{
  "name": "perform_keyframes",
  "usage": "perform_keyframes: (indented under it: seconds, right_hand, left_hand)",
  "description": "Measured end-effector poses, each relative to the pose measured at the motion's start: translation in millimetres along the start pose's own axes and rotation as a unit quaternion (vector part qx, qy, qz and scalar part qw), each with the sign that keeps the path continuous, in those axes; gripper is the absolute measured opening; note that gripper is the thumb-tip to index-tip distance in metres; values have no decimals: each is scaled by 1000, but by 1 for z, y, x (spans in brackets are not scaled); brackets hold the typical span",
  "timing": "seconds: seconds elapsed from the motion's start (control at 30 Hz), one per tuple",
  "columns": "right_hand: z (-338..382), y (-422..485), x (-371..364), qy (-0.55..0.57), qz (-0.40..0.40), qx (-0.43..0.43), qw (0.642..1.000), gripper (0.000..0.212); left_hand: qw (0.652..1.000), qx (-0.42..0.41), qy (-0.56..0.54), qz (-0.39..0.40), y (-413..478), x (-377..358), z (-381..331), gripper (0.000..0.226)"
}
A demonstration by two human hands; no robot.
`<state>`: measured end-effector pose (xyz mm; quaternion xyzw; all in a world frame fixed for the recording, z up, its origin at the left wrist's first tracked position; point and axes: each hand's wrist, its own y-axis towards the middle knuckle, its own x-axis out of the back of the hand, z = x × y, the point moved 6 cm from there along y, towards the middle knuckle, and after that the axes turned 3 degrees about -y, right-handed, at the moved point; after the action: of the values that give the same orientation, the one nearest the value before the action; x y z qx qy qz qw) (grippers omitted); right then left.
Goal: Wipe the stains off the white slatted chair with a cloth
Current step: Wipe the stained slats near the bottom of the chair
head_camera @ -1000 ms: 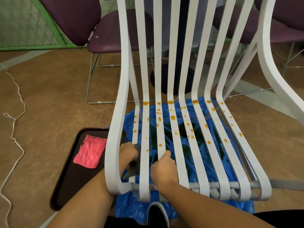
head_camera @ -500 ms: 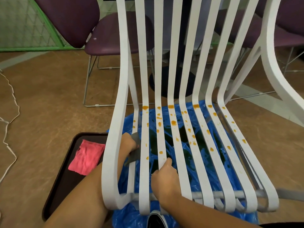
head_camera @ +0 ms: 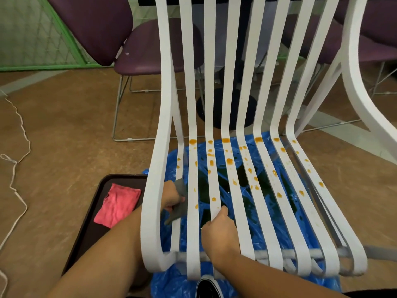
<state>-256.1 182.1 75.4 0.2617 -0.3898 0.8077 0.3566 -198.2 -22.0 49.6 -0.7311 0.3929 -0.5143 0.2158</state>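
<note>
The left hand (head_camera: 170, 197) grips a grey cloth (head_camera: 180, 208), the right hand (head_camera: 219, 232) a slat (head_camera: 211, 183) — wiping may smear stains (head_camera: 229, 161).

Faced a white slatted chair (head_camera: 150, 211), upright, its long slats curving from the back down into the seat. Found orange stains (head_camera: 229, 161) spattered in drops and blobs across the seat slats, thickest near the bend and sparser toward the front edge. Saw a small grey cloth (head_camera: 180, 209) against the narrow slat just inside the left frame, gripped there in the left hand (head_camera: 170, 197).
</note>
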Motion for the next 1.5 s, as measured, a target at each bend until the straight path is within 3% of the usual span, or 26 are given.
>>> perform_keyframes:
  seconds: [0.2, 0.37, 0.47, 0.57, 0.73, 0.93, 1.1, 1.23, 1.5]
  right_hand:
    - [2, -4, 3, 16, -4, -4, 1000, 33]
    - [2, -8, 4, 19, 4, -3, 1000, 43]
    - [3, -9, 5, 16, 2, -4, 1000, 43]
    - [5, -10, 7, 14, 4, 0, 1000, 40]
    - [4, -9, 6, 14, 12, 1, 1000, 40]
    - [0, -7, 4, 0, 8, -14, 1000, 36]
    - [3, -6, 2, -11, 7, -29, 999, 37]
    - [5, -3, 2, -11, 8, -29, 999, 34]
    - [7, -4, 3, -17, 14, -15, 1000, 27]
  left_hand:
    - [992, 56, 59, 98, -23, -39, 45, 11]
    - [993, 43, 77, 77, -35, -53, 64, 16]
    - [996, 35, 73, 45, -34, -54, 62, 35]
    - [997, 33, 68, 24, -29, -54, 63, 35]
    - [998, 37, 10, 45, -20, -38, 47, 16]
    - [996, 41, -31, 73, 1, -19, 33, 29]
    - [998, -1, -58, 5, 30, -4, 16, 36]
    - [995, -53, 62, -65, 41, 12, -5, 38]
    - [992, -68, 48, -99, 73, 34, -29, 38]
